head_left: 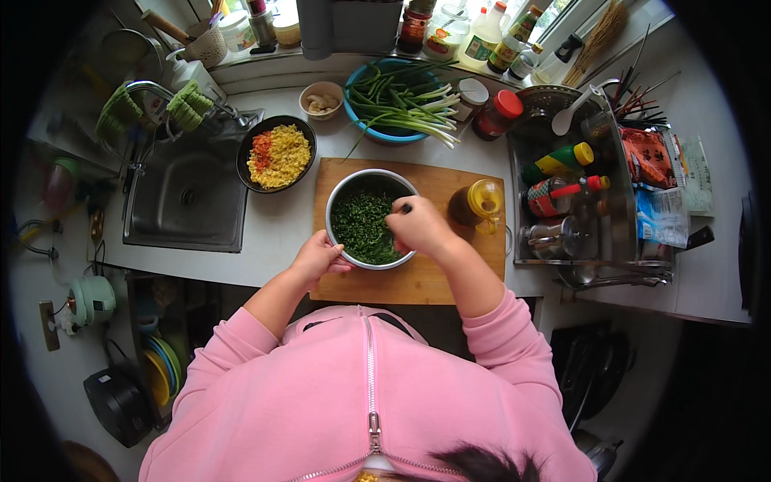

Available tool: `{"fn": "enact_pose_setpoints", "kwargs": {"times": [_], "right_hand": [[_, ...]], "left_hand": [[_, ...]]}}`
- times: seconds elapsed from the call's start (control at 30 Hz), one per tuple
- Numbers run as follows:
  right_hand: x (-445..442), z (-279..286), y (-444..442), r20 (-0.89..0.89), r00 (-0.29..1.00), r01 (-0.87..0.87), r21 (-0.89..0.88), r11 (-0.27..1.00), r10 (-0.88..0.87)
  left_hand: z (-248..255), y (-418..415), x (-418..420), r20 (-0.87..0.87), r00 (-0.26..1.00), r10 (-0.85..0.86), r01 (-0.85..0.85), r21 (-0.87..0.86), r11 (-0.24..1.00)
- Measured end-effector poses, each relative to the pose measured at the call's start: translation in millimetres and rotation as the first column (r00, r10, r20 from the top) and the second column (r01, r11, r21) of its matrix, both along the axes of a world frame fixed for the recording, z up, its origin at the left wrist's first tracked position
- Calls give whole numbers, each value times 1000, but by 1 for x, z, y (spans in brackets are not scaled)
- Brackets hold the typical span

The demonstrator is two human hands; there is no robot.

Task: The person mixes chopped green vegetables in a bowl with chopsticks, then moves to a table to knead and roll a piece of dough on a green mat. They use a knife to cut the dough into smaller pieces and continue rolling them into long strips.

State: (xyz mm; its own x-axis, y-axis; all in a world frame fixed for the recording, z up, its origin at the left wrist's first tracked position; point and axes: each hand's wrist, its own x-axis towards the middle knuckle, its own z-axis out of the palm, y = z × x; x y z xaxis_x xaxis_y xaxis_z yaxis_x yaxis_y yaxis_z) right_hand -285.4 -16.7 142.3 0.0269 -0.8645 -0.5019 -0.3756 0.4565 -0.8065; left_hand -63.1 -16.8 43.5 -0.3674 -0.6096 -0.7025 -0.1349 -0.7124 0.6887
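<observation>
A round metal pot (333,208) with chopped green leaves (363,226) inside stands on a wooden cutting board (443,289). My left hand (319,258) grips its lower left rim, thumb over the edge. Over the right side of the pot, my right hand (418,226) is closed on a utensil with a dark handle end (406,208); its lower part is hidden. To the right on the board stands an oil jug with a yellow lid (479,202). A black bowl (243,158) of yellow crumbled food and chopped orange-red pieces sits left of the board.
Behind the board are a blue basin (355,117) of green onions and a small bowl (306,108) of pale pieces. A sink (187,199) lies left. On the right, a metal rack (572,262) holds bottles. Jars, including one with a red lid (508,104), stand near the back.
</observation>
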Motion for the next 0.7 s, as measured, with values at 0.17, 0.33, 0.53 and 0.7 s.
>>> {"fn": "enact_pose_setpoints", "kwargs": {"times": [0.17,0.33,0.53,0.7], "right_hand": [[-20,-30,-8,21,971,238,-200,950,-239],[-1,-49,11,223,974,81,-253,964,-24],[-31,-38,7,-171,976,74,-320,944,-135],[-7,-36,16,137,991,36,-209,977,-7]], "left_hand": [[-12,5,2,-32,999,24,-23,55,998],[-3,7,-1,-22,998,56,-54,79,995],[-6,7,-2,-30,998,60,-58,72,996],[-6,8,-1,-32,997,74,-71,75,995]]}}
